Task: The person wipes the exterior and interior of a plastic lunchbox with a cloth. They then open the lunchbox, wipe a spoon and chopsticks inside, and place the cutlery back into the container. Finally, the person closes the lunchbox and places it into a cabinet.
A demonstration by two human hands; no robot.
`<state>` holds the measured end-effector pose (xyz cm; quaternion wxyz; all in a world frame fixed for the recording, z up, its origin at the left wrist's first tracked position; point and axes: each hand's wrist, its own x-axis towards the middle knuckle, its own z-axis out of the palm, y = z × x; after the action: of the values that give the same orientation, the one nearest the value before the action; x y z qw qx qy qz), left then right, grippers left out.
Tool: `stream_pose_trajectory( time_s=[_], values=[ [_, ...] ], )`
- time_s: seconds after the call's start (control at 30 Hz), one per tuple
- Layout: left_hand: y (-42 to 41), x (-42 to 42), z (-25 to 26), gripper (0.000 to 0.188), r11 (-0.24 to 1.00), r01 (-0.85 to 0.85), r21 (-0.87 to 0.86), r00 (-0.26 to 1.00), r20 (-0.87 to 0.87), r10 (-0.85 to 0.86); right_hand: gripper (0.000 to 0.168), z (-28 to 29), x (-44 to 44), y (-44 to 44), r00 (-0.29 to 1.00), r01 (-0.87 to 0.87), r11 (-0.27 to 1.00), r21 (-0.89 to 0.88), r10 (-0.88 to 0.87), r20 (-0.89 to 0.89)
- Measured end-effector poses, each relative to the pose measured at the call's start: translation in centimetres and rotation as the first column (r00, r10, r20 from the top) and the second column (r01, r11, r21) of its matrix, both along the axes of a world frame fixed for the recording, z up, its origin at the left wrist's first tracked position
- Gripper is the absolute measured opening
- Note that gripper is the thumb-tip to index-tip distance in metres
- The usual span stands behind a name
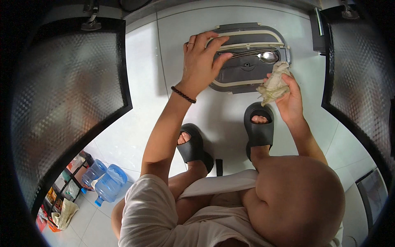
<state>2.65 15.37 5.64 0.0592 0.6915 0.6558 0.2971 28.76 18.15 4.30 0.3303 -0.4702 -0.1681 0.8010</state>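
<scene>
On the tiled floor in front of me lies a grey lunch-box lid (243,74) with a pale sealing strip. Its recessed compartment holds a metal spoon (268,57) and a pair of slim metal chopsticks (247,53). My left hand (202,58) hovers over the lid's left end, fingers spread. The thumb tip is by the chopsticks' left ends; whether it touches them I cannot tell. In my right hand (290,98) is a bunched, damp-looking off-white cloth (274,85), just off the lid's lower right corner.
Black-framed textured-glass doors stand open at left (77,77) and right (355,71). My black slippers (260,129) are below the lid. Blue plastic water jugs (108,185) stand lower left, beside a black rack (66,185) of packages.
</scene>
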Motion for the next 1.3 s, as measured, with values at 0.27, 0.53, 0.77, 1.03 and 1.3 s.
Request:
stream_pose_trajectory(
  time_s=[0.27, 0.53, 0.77, 1.03, 1.3],
  values=[
    [0.6, -1.1, -2.7, 0.017, 0.991, -0.008, -0.135, 0.979, 0.201, 0.035, 0.064, 1.4, -0.8, 3.3, 0.861, -0.431, 0.849, 0.306, 0.287, 0.419],
    [1.2, -1.1, -3.3, 0.02, 0.97, -0.089, -0.228, 0.886, 0.427, 0.182, 0.053, 0.0, -1.1, 3.6, 0.608, -0.714, 0.66, 0.233, 0.42, 0.674],
    [0.5, -1.4, -3.8, 0.019, 0.97, -0.066, -0.234, 0.824, 0.536, 0.185, 0.047, -0.7, -1.5, 3.4, 0.789, -0.375, 0.862, 0.34, 0.105, 0.605],
    [0.2, -2.7, -4.0, 0.021, 0.941, 0.037, -0.337, 0.787, 0.589, 0.18, 0.048, -2.7, -6.1, 3.8, 0.716, -0.208, 0.798, 0.566, -0.27, 0.644],
    [0.0, -4.3, -3.9, 0.025, 0.933, 0.088, -0.348, 0.801, 0.582, 0.142, 0.046, -2.3, -12.0, 1.6, 0.848, -0.153, 0.766, 0.625, -0.223, 0.481]
  ],
)
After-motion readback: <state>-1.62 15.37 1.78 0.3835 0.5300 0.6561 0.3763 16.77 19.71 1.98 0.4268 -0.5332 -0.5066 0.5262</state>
